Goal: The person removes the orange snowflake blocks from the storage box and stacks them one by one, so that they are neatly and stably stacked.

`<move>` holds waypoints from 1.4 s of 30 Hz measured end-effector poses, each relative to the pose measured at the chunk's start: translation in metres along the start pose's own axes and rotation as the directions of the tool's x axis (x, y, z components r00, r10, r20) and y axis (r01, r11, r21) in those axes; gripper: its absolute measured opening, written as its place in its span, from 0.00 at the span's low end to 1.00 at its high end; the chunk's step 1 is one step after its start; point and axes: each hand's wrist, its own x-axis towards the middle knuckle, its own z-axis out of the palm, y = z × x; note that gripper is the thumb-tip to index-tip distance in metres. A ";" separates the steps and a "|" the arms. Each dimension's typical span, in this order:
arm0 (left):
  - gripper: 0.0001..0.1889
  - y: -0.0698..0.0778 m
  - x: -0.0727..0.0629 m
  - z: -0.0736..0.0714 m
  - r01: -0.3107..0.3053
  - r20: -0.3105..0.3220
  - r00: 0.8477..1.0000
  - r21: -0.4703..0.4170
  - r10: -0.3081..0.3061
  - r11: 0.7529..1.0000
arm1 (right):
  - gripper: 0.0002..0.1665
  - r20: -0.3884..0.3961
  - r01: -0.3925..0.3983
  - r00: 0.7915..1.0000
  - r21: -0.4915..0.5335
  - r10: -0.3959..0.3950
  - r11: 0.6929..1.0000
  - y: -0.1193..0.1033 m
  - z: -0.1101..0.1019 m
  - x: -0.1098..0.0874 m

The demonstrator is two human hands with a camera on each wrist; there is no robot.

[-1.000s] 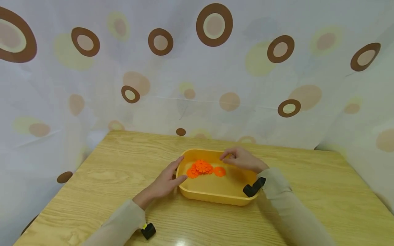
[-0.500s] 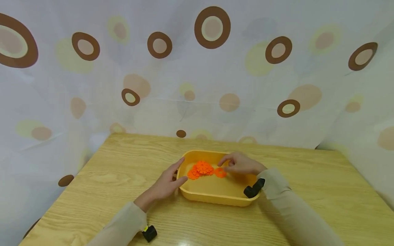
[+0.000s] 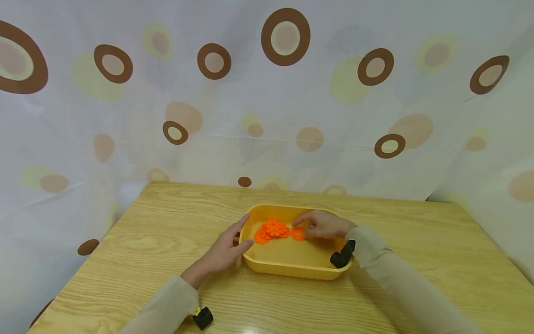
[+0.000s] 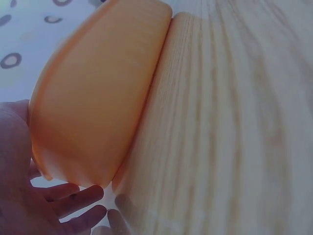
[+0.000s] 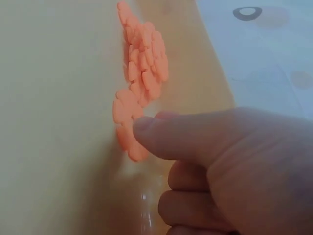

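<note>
A shallow yellow-orange tray (image 3: 288, 269) stands on the table. My left hand (image 3: 225, 250) rests against its left end, thumb over the rim and index finger along the far corner. In the left wrist view the other fingers (image 4: 80, 200) extend loosely by the outer wall. Inside the tray my right hand (image 3: 325, 225) is over a single orange flower-shaped disc (image 3: 297, 235), thumb and index finger at its edges. The right wrist view shows the thumb overlapping this disc (image 5: 126, 122), the other fingers curled. Similar discs (image 3: 273, 228) lie heaped just left of it.
The wooden table (image 3: 175, 222) reaches back to a cloth backdrop (image 3: 267, 102) printed with circles. A black wrist camera (image 3: 343, 255) overhangs the tray's right end; another black wrist camera (image 3: 203, 318) is below the left sleeve, near the table's front.
My right hand has come down and leftward from above the tray to the single disc, index finger and thumb now at its edges. The left hand stays at the tray's left end.
</note>
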 end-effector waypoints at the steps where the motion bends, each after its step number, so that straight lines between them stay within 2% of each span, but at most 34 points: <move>1: 0.35 0.000 0.000 0.000 0.002 -0.002 1.000 0.000 -0.002 1.000 | 0.20 -0.001 -0.003 1.000 -0.013 0.003 1.000 -0.001 0.000 0.001; 12: 0.35 -0.001 -0.001 -0.001 -0.013 0.004 1.000 0.000 0.013 1.000 | 0.22 0.004 0.000 1.000 -0.072 0.001 0.997 -0.006 0.000 0.002; 24: 0.33 0.000 -0.002 0.000 -0.034 -0.005 0.999 0.022 0.034 0.999 | 0.20 -0.007 -0.046 0.999 -0.085 0.045 0.995 -0.005 0.001 0.003; 32: 0.33 -0.001 -0.001 0.001 -0.014 -0.017 1.000 0.027 0.015 1.000 | 0.20 -0.007 -0.040 0.999 -0.097 0.039 0.994 -0.006 0.001 0.002; 42: 0.33 -0.002 -0.001 0.003 -0.013 -0.022 1.000 0.028 0.014 1.000 | 0.20 0.012 -0.059 0.998 -0.033 0.059 0.998 -0.009 0.001 -0.001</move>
